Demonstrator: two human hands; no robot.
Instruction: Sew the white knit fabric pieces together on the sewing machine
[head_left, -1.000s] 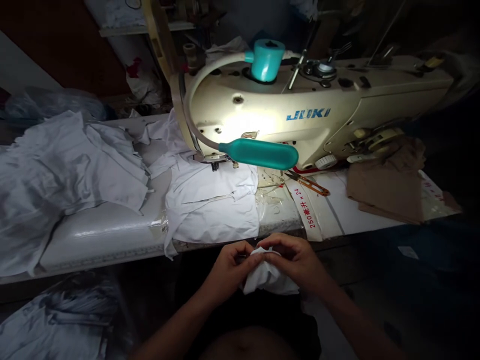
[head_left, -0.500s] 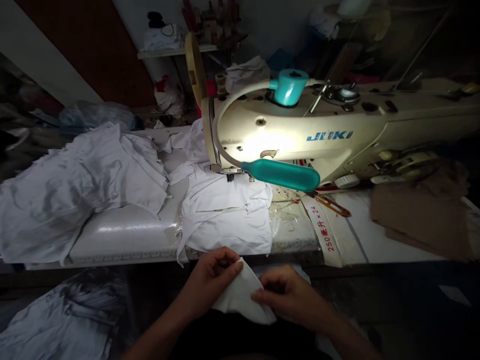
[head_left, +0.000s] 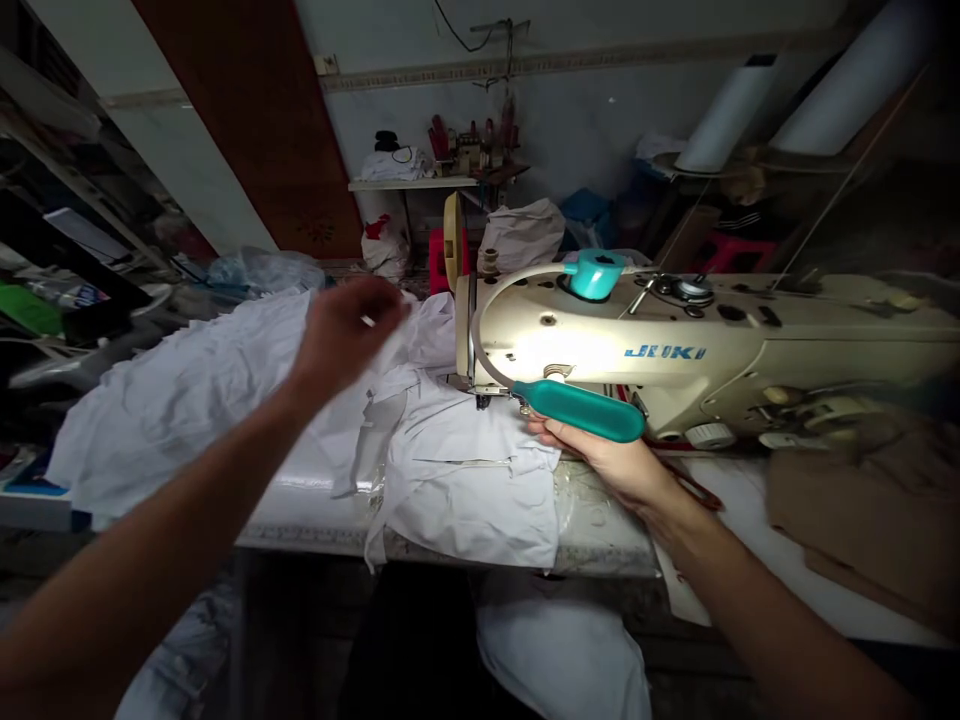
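My left hand (head_left: 349, 330) is raised over the left part of the table, thumb and fingertips pinched together at a bit of white cloth, blurred by motion. My right hand (head_left: 592, 445) reaches under the teal lamp (head_left: 581, 410), its fingertips at the right edge of the white fabric (head_left: 472, 510) near the needle area; the lamp partly hides them. That fabric lies flat below the head of the cream sewing machine (head_left: 675, 330), with a slit-like opening across it.
Left on the table is a large heap of white cloth pieces (head_left: 187, 400). Brown fabric (head_left: 855, 520) lies at the right. Below the table's front edge hangs more white cloth (head_left: 562, 650). Thread cones (head_left: 727, 115) stand at the back right.
Both hands have left the small white piece held at the table's front edge. My left hand has moved up and left, my right up to the machine. The view has tilted upward.
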